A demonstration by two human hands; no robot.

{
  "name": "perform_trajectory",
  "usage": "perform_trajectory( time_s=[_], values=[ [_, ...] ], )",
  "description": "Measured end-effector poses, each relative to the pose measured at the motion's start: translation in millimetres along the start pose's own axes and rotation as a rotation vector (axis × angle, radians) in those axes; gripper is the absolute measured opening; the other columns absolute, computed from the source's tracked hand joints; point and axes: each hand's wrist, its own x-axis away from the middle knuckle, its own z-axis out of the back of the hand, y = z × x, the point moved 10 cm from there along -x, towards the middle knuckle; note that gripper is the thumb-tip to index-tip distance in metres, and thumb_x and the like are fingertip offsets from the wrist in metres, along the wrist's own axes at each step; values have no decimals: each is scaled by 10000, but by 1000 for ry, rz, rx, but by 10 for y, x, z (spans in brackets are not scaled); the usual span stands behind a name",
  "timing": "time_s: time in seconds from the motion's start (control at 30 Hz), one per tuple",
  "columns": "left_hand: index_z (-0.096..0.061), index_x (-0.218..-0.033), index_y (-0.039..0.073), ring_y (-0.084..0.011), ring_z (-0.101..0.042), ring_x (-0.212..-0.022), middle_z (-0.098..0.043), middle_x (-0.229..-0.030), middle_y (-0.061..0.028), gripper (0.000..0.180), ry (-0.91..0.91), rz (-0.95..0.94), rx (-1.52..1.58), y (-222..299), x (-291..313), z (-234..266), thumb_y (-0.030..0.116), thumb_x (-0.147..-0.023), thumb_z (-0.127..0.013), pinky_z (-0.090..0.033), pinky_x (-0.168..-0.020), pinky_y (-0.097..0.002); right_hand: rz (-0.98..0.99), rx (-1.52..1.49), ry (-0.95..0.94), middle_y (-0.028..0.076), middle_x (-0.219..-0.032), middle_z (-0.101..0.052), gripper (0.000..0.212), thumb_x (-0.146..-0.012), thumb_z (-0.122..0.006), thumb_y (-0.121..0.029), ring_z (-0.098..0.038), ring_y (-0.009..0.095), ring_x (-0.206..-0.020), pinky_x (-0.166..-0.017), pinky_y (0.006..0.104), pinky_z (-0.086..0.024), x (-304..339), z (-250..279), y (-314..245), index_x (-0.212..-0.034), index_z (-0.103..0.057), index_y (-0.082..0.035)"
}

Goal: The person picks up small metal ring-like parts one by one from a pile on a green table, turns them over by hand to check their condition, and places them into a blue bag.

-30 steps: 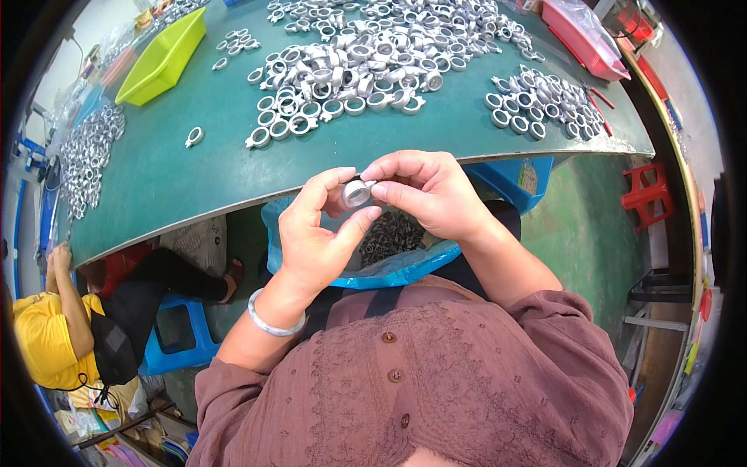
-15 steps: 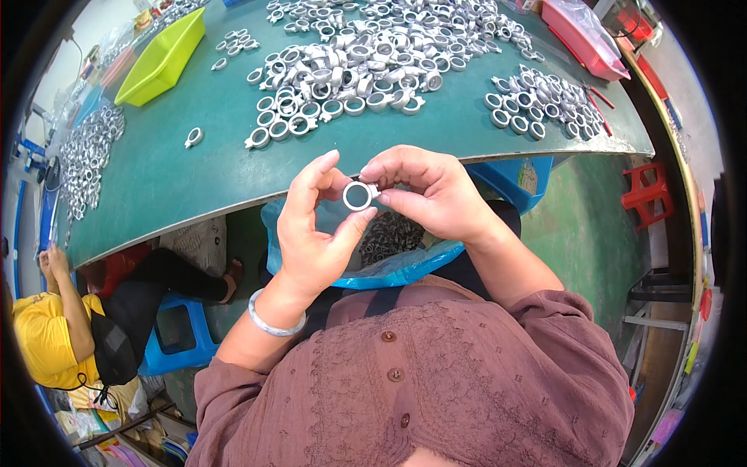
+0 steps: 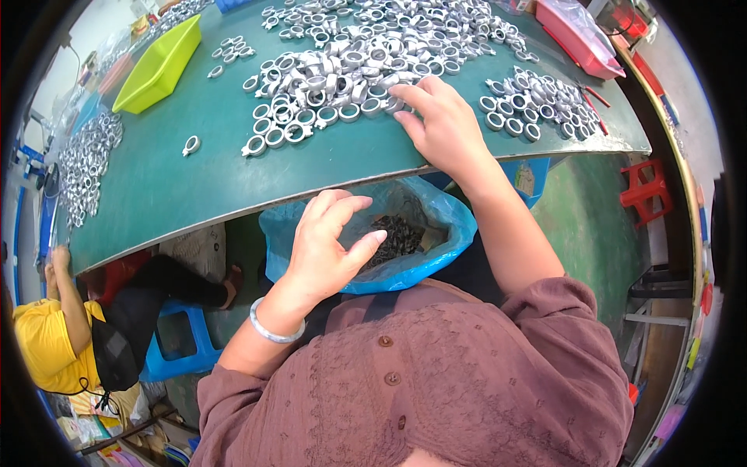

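The left hand [image 3: 320,247], empty and loosely open, is above a blue bag [image 3: 457,227] of dark pieces [image 3: 395,235]. Beyond, the half-open right hand [image 3: 445,128] reaches silver rings [image 3: 339,80] heaped on a green table [image 3: 331,159]; whether it grips one is unclear.

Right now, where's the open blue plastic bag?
In the head view, the blue plastic bag is near the centre, just below the green table's near edge, with the left hand over its left side.
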Motion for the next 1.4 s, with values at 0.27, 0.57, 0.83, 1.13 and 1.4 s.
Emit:
perform_trajectory(
  time_s=[0.27, 0.57, 0.83, 1.13, 1.4],
  values=[
    [-614, -963, 5, -142, -550, -807, -576, -931, -76, 241, 35, 118, 185, -131, -20, 41, 48, -732, -668, -448, -677, -242, 26, -93, 9, 87, -839, -535, 151, -714, -648, -46, -544, 274, -798, -693, 353, -445, 6, -32, 7, -855, -607, -76],
    [-487, -1188, -19, -131, -574, -841, -577, -1007, -98, 330, 188, 331, 758, -290, -75, -10, 41, -868, -543, -486, -725, -240, 77, -400, 94, 92, -850, -560, 122, -708, -628, 54, -575, 243, -746, -641, 288, -467, 160, 211, -326, -802, -596, -17],
    [-441, -1215, -57, -158, -589, -927, -572, -1073, -141, 344, 146, 356, 861, -383, -165, -147, -2, -879, -489, -504, -777, -270, 77, -441, 4, 116, -863, -545, 178, -693, -585, 40, -539, 312, -824, -715, 371, -453, 245, 11, -517, -861, -568, -18],
    [-501, -1143, -47, -162, -602, -828, -588, -1002, -126, 267, 214, 355, 813, -392, -84, -85, 18, -885, -489, -509, -732, -271, 25, -385, -56, 121, -879, -551, 174, -712, -623, -28, -535, 308, -860, -735, 386, -442, 211, -91, -404, -881, -587, -16],
    [-492, -1167, -38, -157, -608, -797, -600, -974, -116, 289, 154, 445, 893, -393, -9, -117, 62, -897, -503, -520, -696, -270, 22, -540, -78, 97, -832, -566, 65, -731, -640, -32, -563, 266, -789, -677, 330, -461, 219, -77, -513, -790, -610, -29]
  ],
)
